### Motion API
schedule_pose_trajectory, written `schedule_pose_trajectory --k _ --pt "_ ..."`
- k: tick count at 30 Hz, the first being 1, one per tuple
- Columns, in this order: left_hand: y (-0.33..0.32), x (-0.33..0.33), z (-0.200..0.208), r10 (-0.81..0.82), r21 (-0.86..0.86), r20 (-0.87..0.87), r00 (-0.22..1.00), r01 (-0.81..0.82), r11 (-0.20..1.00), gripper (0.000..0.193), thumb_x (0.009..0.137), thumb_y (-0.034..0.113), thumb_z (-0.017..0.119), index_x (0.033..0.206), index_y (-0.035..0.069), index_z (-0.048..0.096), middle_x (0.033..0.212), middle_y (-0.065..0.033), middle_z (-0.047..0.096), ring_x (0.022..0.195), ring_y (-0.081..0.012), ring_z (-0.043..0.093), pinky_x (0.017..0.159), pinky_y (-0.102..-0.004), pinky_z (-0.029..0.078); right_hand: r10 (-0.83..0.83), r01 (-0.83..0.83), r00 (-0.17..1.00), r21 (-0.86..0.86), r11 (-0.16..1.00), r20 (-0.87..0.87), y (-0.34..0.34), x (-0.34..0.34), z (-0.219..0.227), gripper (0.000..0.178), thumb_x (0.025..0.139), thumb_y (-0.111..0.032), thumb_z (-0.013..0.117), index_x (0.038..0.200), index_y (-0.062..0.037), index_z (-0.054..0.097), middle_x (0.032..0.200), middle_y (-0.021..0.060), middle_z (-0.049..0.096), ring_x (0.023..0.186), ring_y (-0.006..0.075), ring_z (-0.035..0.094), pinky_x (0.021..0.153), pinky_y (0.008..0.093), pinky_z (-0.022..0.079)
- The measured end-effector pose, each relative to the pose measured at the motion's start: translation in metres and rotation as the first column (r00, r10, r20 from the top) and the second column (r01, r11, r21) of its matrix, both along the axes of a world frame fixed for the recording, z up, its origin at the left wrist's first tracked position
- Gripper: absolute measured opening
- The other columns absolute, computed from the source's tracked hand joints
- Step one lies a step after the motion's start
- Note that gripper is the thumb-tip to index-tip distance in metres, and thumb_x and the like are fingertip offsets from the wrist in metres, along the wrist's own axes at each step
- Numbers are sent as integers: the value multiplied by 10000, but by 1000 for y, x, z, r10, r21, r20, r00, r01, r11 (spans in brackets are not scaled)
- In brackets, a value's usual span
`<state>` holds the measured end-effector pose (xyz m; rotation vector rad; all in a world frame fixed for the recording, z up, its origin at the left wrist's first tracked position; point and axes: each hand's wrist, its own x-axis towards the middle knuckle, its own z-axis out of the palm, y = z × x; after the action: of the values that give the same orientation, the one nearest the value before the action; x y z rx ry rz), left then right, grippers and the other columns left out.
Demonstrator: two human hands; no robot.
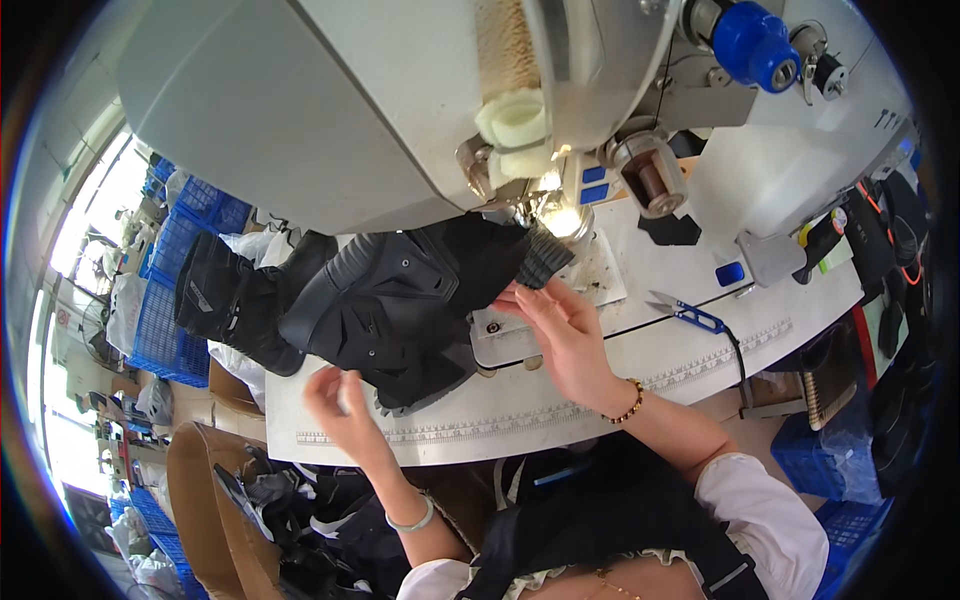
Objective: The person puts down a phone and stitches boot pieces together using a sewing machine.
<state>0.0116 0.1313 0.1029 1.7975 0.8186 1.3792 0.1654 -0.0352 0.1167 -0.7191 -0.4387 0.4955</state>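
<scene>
A black boot upper [385, 290] with moulded panels and ribbed sections lies across the white sewing table, its right part under the head of the sewing machine [400, 110]. The lit needle area is partly covered by the machine. My right hand [568, 340], with a beaded bracelet at the wrist, has its fingertips on the ribbed end of the upper, just in front of the needle. Off the upper's near left edge is my left hand [345, 415], slightly blurred, fingers loosely bent and apart, holding nothing that I can see. Another black boot piece [232, 305] rests beyond the upper on the left.
Blue-handled thread snips [690, 311] lie right of my right hand, near a ruler strip [560, 405] along the table's front. A black scrap [668, 230] sits farther back. Below left stands a cardboard box [215, 520] of black pieces; blue crates [170, 335] stack behind.
</scene>
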Motion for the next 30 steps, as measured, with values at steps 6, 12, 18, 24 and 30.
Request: schedule_pose_trajectory --k 6,12,18,24,30 --pt "4 5 -4 -296 -89 -34 955 292 952 397 830 147 636 1145 -40 481 1077 -101 530 972 -157 501 884 -280 376 -9 8 1000 86 996 11 4 -2 -7 203 898 -148 553 1023 12 560 968 47 600 962 134 566 905 306 441" --pt "-19 0 16 -262 -220 16 965 259 940 382 852 134 615 1150 -58 474 1074 -110 537 957 -156 515 868 -267 389 -46 48 996 23 999 -73 12 -2 -8 148 892 -158 573 969 -33 592 907 6 588 846 86 557 818 257 453" --pt "-26 -4 35 -207 -146 37 978 210 967 346 865 107 588 1146 -59 474 1068 -113 544 948 -154 519 865 -269 393 -22 82 968 229 970 -251 19 -6 -10 156 904 -136 540 1016 -48 605 960 48 639 887 129 601 856 293 457" --pt "-23 -5 33 -177 -159 20 984 178 971 344 863 111 595 1141 -55 479 1049 -108 551 915 -149 529 834 -260 408 -54 115 973 271 956 -223 21 -13 -7 168 897 -95 539 1051 -47 586 977 42 641 900 129 600 846 299 461" --pt "-25 -6 34 -179 -122 10 984 178 976 337 844 93 617 1122 -50 492 1015 -97 564 883 -137 541 793 -249 426 -17 75 982 311 947 -187 16 -14 -5 157 879 -101 574 1025 -50 602 958 31 641 883 114 598 814 284 471"
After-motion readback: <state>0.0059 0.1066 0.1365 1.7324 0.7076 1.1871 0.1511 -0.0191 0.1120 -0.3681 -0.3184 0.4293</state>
